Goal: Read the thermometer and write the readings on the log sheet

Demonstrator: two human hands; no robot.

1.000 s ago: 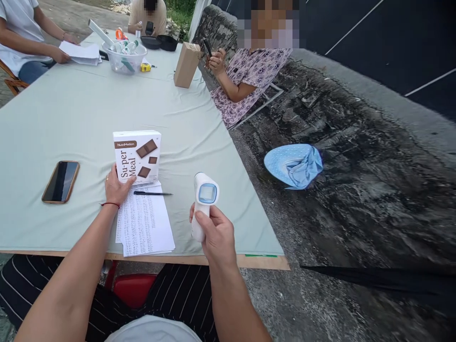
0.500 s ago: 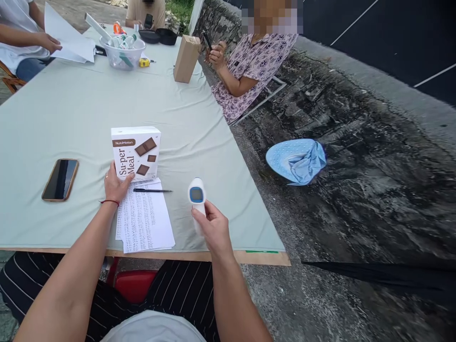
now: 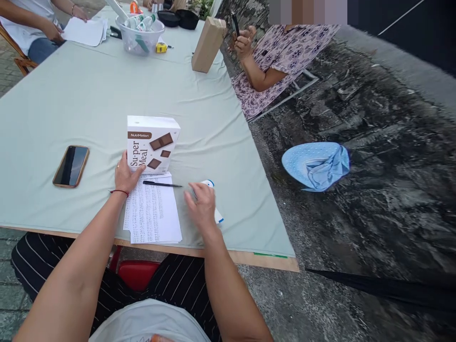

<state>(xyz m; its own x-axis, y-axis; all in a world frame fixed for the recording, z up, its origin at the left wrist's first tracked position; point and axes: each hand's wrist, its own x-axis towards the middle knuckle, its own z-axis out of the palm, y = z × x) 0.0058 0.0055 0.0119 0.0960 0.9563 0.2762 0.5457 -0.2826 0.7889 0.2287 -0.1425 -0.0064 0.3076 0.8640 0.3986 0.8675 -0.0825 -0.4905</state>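
Note:
My left hand (image 3: 127, 176) rests against the near side of a white "Su-per Meal" box (image 3: 152, 144) that stands upright on the pale green tablecloth (image 3: 89, 104). My right hand (image 3: 200, 205) lies over a white and blue infrared thermometer (image 3: 214, 213) laid flat on the cloth; its fingers are spread and partly hide the device. A black pen (image 3: 162, 184) lies across the top of a stack of printed sheets (image 3: 152, 213) between my hands.
A phone (image 3: 71, 166) lies to the left. Far down the table stand a brown paper bag (image 3: 207, 45) and a clear bowl of bottles (image 3: 140, 35). A person in a patterned dress (image 3: 281, 57) sits at the right edge, another with papers (image 3: 85, 31) at the far left. A blue hat (image 3: 315, 165) lies on the ground.
My right hand has lowered the thermometer from upright in the air down flat onto the cloth and loosened its grip. The view has shifted; my left hand stays on the box.

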